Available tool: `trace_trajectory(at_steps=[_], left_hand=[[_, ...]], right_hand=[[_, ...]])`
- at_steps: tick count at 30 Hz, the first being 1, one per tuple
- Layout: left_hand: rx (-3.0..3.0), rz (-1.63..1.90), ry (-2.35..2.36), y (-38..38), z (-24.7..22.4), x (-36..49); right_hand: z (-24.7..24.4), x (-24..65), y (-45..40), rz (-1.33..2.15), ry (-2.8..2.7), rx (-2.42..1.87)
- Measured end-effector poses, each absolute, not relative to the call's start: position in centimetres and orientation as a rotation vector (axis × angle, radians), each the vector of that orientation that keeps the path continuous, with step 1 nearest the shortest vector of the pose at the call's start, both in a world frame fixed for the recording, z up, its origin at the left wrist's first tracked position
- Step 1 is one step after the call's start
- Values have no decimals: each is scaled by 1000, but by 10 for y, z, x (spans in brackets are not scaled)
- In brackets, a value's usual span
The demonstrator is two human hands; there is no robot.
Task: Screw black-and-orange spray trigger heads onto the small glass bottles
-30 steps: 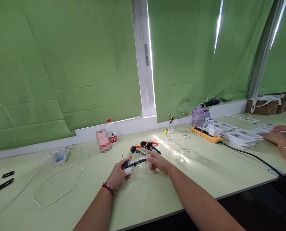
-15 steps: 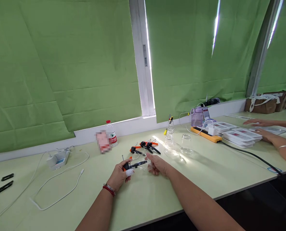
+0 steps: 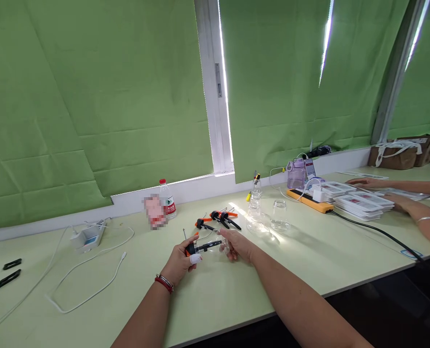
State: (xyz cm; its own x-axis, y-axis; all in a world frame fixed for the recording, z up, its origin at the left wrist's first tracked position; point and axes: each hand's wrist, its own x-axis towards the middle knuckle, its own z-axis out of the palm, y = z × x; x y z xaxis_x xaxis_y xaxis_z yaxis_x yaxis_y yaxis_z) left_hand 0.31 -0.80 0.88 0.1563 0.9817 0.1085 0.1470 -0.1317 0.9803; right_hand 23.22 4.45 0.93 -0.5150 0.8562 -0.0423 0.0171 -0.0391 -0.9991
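Observation:
My left hand (image 3: 182,256), its thumb wrapped in white tape, is closed around a black-and-orange bottle top (image 3: 191,249) with a thin metal tube. A long black bar runs from this top towards my right hand (image 3: 236,244). That hand is closed on a clear bottle (image 3: 215,247), held on its side between the two hands. Whether the bar lies inside or along the bottle, I cannot tell. Just beyond lie several similar black-and-orange tops (image 3: 220,220). To their right, two clear jars (image 3: 253,212) (image 3: 279,215) stand upright.
A red-capped water bottle (image 3: 169,200) stands at the back. White cables (image 3: 92,292) and a charger box (image 3: 88,239) lie left, beside two black strips (image 3: 8,279). At right are an orange power strip (image 3: 311,202), stacked white cards (image 3: 360,205) and another person's hands (image 3: 369,182).
The clear bottle now shows more fully between my hands, which have barely moved. At the right, the other person's far hand has reached leftward to the cards.

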Motion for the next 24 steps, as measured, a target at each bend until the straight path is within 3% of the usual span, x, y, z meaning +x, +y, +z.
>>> trace_trajectory(at_steps=[5,12,24], left_hand=[[1469,1065,1179,-9,10,4],[1454,1095,1182,-9,12,4],[1444,1084,1132,-10,11,3]], right_hand=[[5,232,45,1660,-1548,-1068],[10,240,42,1665,-1574,-697],[7,234,44,1620,-1630,-952]])
